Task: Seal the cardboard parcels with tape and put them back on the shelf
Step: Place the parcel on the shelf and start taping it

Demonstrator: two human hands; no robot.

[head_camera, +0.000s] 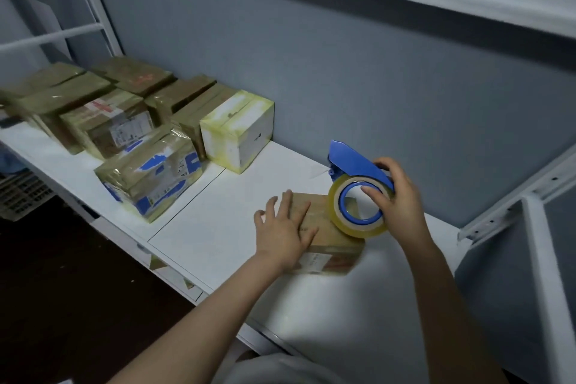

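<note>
Hands [282,232] [397,196]: flat on parcel [333,246]; around dispenser [355,162]

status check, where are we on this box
Left hand flat on the box. Right hand grips the tape dispenser, roll at the box's right end. Nothing in the way; other parcels sit left on the shelf.

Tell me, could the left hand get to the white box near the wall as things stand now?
Probably yes. The left hand lies flat and open on the small cardboard parcel, holding nothing, and only bare white shelf lies between it and the white box. The right hand grips the tape dispenser.
</note>
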